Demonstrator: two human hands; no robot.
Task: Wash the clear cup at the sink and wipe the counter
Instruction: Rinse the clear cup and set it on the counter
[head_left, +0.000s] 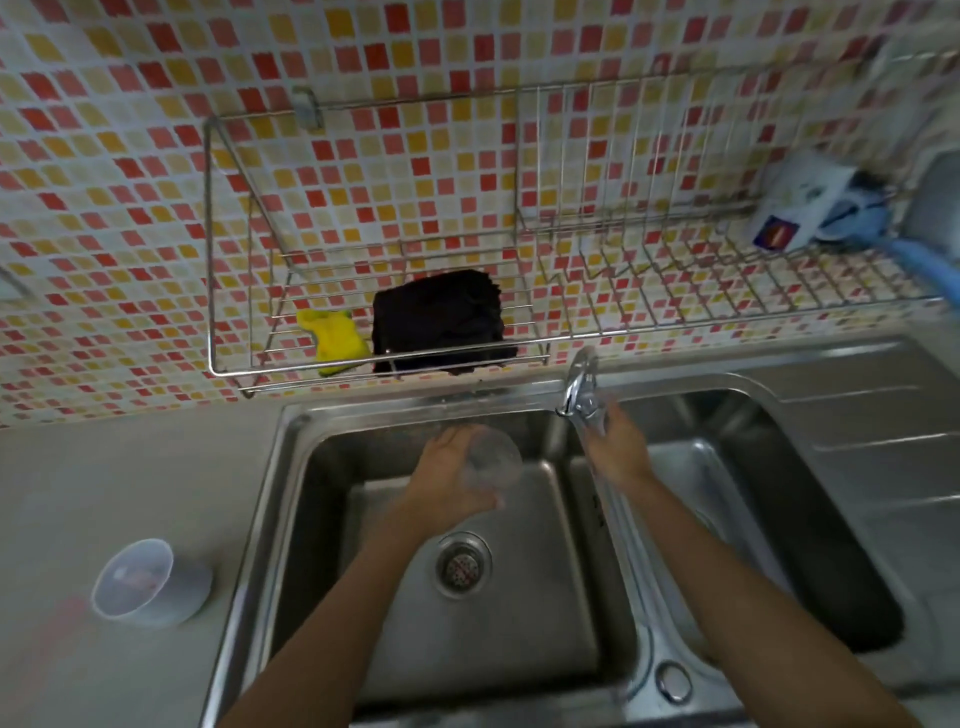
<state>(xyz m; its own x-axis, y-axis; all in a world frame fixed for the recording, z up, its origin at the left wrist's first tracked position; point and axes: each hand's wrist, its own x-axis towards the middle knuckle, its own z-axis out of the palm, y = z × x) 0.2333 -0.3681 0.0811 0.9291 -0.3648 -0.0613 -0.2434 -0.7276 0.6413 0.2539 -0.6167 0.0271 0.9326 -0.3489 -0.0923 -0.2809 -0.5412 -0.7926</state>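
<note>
Over the left basin of the sink (524, 629), centre frame, left hand (445, 480) grips the clear cup (494, 460), wrapped round its side. At the tap (578, 387), right hand (619, 449) is blurred; grip cannot be determined.

Dim, flat indoor light with no hard shadows. Motion blur over the left hand (452, 480) and the clear cup (493, 460) it grips, heavier on the right hand (618, 452) just beside the grip. Soft glare along the sink (395, 405) rim behind the grip. Deep shade in the basin right of it. Wide-angle bowing of the wire rack (623, 291) above, smearing far right.
</note>
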